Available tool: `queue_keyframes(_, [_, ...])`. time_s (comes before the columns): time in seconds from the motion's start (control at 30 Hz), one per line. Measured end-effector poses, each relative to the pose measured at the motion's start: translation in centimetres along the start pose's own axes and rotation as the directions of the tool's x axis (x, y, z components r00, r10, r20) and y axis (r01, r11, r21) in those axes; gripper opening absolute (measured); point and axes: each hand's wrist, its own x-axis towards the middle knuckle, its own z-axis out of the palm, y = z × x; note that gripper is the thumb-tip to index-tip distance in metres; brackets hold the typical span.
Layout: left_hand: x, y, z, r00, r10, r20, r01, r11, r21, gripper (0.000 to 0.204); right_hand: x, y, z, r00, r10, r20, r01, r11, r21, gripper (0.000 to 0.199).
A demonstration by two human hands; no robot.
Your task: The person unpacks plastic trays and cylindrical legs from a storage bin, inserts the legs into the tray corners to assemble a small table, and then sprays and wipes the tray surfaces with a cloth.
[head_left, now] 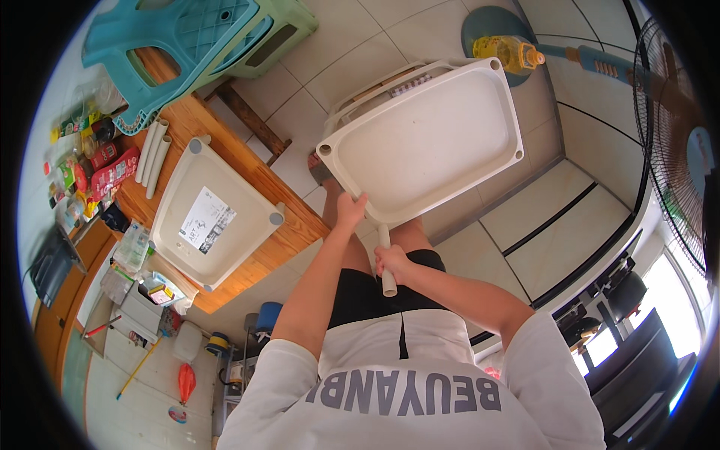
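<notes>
In front of me is a white plastic rack shelf, tilted, with a raised rim and round holes at its corners. My left hand is closed on the shelf's near left edge. A short off-white tube points from the shelf's near corner toward my body. My right hand is wrapped round this tube, whose open lower end shows below the fingers. The tube's upper end meets the shelf corner; I cannot tell how far it goes in. Beneath the shelf, parts of more white rack framing show.
On the wooden table at left lie another white shelf with a paper sheet and several loose tubes. Blue-green stools stand far left. A yellow oil bottle is beyond the shelf; a fan stands right.
</notes>
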Motion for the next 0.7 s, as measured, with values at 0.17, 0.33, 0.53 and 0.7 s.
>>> queue_keyframes(0.17, [-0.5, 1.2, 0.1, 0.998, -0.045, 0.035, 0.044, 0.998, 0.033, 0.028, -0.2, -0.2, 0.7, 0.972, -0.152, -0.179, 0.053, 0.885, -0.463, 0.02])
queue_keyframes(0.33, [-0.2, 2.0, -0.4, 0.995, -0.058, 0.076, 0.057, 0.998, 0.014, 0.028, 0.9, -0.6, -1.0, 0.997, -0.07, 0.033, 0.073, 0.994, -0.087, 0.017])
queue_keyframes(0.53, [-1.4, 3.3, -0.1, 1.0, -0.03, -0.001, 0.03, 0.996, -0.089, 0.023, -3.3, -3.2, 1.8, 0.963, 0.089, 0.253, -0.26, 0.546, 0.797, 0.018])
queue_keyframes(0.7, [-1.0, 1.7, -0.8, 1.0, 0.014, 0.019, -0.014, 1.0, -0.013, 0.026, 3.9, 0.3, -2.4, 0.793, 0.009, 0.609, -0.544, 0.458, 0.703, 0.015])
